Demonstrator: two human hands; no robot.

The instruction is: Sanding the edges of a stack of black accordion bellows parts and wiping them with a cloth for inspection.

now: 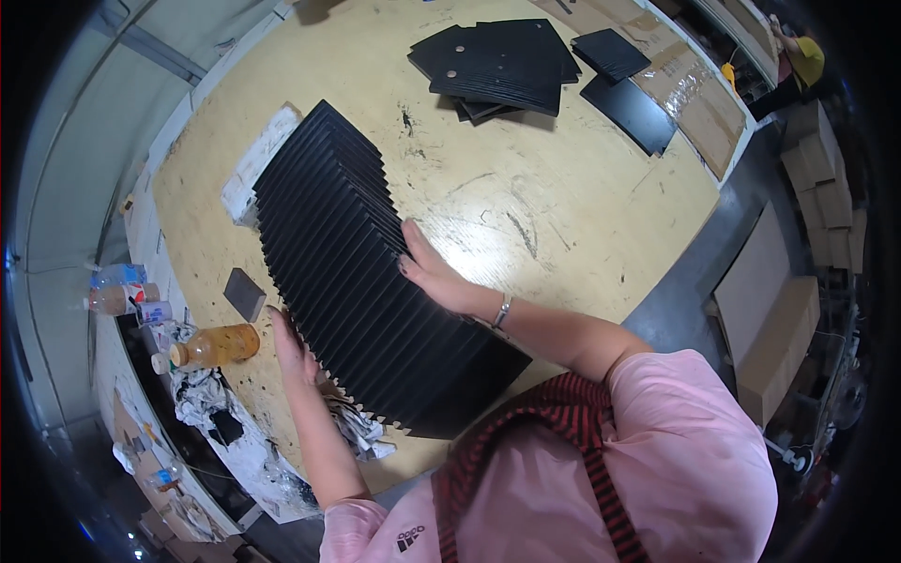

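A long black pleated bellows [347,253] lies slantwise on the table, its folds packed close together. The near end is a smooth flat black panel. On its left side my left hand [294,349] is pressed, fingers straight along the jagged pleat edges. My right hand [439,277] grips the right side, with its fingertips at the folds and a bracelet on the wrist. The bellows is held between both hands; its underside is hidden.
Flat black panels [507,66] are piled at the back. A small dark block [245,295], a bottle of amber liquid [218,346] and crumpled paper [361,432] lie on the left. Cardboard [690,103] covers the far right edge. Someone in yellow [805,61] is beyond.
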